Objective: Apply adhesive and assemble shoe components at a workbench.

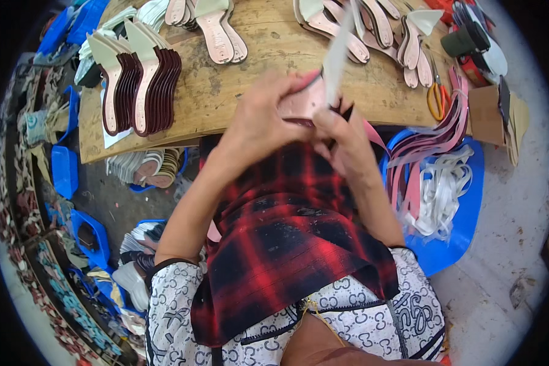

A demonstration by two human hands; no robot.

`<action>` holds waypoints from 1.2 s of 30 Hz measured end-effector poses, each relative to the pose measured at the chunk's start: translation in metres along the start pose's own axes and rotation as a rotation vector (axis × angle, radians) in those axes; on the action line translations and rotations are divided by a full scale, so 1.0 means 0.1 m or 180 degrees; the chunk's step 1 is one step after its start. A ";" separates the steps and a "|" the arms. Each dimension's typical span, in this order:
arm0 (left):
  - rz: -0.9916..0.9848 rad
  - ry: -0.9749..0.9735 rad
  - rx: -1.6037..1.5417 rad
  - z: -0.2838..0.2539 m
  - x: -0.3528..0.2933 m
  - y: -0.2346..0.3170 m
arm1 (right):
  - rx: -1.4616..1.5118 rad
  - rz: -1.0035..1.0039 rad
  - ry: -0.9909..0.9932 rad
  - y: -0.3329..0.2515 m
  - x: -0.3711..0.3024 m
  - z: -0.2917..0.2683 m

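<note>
Over your lap, just short of the near edge of the wooden bench [238,91], both your hands meet around one pink insole [300,102]. Your left hand [259,119] is curled around its left side, fingers folded under and thumb on top, gripping it firmly. Your right hand [341,143] is closed at the insole's lower right end, and its fingertips pinch a white strip [335,58] that rises from the insole toward twelve o'clock. How tightly the right fingers close on it is partly hidden by blur.

At ten o'clock from your hands, a stack of dark maroon soles [146,85] stands on edge on the bench. At twelve and one o'clock lie more pink insoles [219,36], scattered flat. At two o'clock, orange-handled scissors [436,97] rest near the bench's right end. At three to four o'clock, a blue tray [457,238] on the floor holds pink strips and white bands [442,189]. A red-and-black checked cloth [287,238] covers your lap below the hands.
</note>
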State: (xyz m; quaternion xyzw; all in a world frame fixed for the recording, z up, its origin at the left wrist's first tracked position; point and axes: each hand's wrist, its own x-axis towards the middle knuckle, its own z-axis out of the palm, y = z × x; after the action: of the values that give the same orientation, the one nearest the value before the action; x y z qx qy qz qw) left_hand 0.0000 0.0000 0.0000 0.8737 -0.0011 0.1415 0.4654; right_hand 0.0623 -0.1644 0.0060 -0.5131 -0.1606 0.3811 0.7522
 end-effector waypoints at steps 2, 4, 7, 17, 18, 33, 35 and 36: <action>-0.1340 -0.0060 -0.1611 -0.06 0.13 0.22 | -0.0421 -0.0087 -0.0141 -0.22 0.15 -0.07; -0.1587 0.0024 -0.3241 -0.28 0.14 -0.23 | -0.0534 -0.0102 -0.0113 -0.24 0.38 -0.01; -0.1568 0.0384 -0.4774 -0.06 0.19 -0.41 | -0.0619 -0.0201 0.0112 -0.15 0.30 -0.21; -0.1201 -0.0111 -0.6286 0.01 0.11 -0.50 | -0.0363 0.0365 0.0154 0.39 -0.12 -0.05; -0.1056 -0.0241 -0.6367 0.03 0.10 -0.49 | -0.0179 0.0469 0.0184 0.42 -0.12 -0.01; -0.0947 -0.0400 -0.0804 -0.16 0.13 0.09 | -0.0275 0.0148 0.0399 0.34 -0.15 -0.12; -0.0631 -0.0814 -0.0587 -0.20 0.10 0.19 | 0.0436 0.0216 0.0440 0.23 -0.15 -0.14; -0.0489 -0.0934 -0.0565 -0.23 0.10 0.26 | 0.1005 0.0181 0.0595 0.22 -0.11 -0.12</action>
State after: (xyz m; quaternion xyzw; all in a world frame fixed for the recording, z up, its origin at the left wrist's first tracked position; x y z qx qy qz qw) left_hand 0.0003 0.0056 0.0353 0.8380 -0.0146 -0.0241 0.5450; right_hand 0.0533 -0.1758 -0.0173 -0.4261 -0.0136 0.3734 0.8239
